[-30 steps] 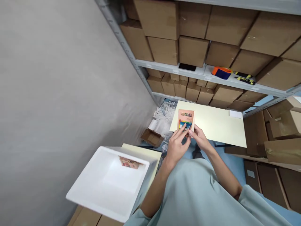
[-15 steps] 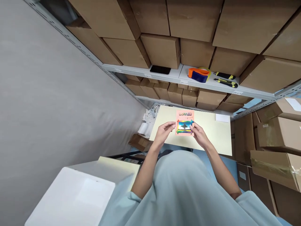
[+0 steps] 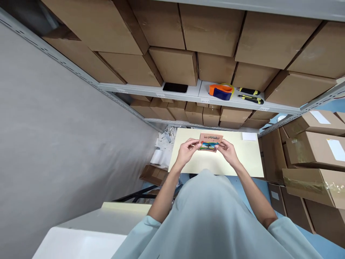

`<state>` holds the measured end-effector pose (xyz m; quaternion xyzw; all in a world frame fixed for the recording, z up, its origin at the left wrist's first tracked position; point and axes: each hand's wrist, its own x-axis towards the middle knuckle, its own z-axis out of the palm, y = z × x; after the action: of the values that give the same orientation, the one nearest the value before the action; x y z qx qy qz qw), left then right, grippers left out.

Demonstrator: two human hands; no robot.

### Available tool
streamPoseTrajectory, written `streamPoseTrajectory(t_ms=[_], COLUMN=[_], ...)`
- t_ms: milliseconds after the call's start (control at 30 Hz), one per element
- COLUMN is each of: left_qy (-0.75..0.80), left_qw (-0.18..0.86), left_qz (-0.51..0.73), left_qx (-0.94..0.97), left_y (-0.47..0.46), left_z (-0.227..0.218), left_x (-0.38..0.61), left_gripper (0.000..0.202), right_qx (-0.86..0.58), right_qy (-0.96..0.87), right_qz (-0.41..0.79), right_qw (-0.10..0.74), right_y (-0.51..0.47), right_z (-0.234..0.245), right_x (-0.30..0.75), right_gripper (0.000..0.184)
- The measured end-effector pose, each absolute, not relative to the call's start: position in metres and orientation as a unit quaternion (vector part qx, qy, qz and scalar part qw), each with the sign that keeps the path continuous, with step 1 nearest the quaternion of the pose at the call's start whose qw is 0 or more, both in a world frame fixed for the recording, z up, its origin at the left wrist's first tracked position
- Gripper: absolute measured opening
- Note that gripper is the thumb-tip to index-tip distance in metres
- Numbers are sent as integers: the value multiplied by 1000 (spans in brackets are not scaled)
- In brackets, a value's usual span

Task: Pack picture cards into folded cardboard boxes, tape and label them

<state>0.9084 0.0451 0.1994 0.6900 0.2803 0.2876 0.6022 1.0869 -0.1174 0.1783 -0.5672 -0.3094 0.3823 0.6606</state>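
A small pink booklet [image 3: 208, 141] with printed characters and a rainbow-framed picture of a tree is held up over the cream tabletop [image 3: 215, 163]. My left hand [image 3: 185, 153] grips its left edge, thumb in front and fingers behind. On the opposite edge, my right hand [image 3: 228, 151] pinches it the same way. The booklet's cover is tilted back, so it looks foreshortened. Its back is hidden from me.
A shelf holds a black phone [image 3: 175, 87], an orange and blue tape dispenser [image 3: 221, 91] and two yellow-black utility knives [image 3: 250, 96]. Cardboard boxes [image 3: 215, 70] fill the rack and stack at right. White paper [image 3: 249, 136] lies on the tabletop; scraps [image 3: 165, 140] pile at left.
The booklet has tipped from facing me to a flatter angle. My left thumb has come onto its front, and the left hand now grips it more firmly. The view has shifted slightly.
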Motion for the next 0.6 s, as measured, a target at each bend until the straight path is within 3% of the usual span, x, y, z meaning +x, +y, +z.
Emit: streamPoseTrajectory(t_ms=[167,300,400,533,600], left_qy=[204,175,218,247,226], left_qw=[505,498,513,545,550], left_qz=[324,335,317,266,239], left_qx=[773,780,767,756,768], left_y=[70,84,92,101,104], left_z=[218,226,229,236,241], left_x=[892,880,873,866,864], left_gripper=[21,19,20,30,29], right_qx=[-591,-599,-622,-619,-615], right_qy=[-375,-418,-398,-330,-329], right_qz=[262,225,237,272,286], right_qw=[664,645,631,658,657], right_y=[-104,-98,-92,-83,-80], right_z=[198,212,212,209,210], right_x=[1078,1066,1059,1054,1053], right_gripper=[28,26,36,69,62])
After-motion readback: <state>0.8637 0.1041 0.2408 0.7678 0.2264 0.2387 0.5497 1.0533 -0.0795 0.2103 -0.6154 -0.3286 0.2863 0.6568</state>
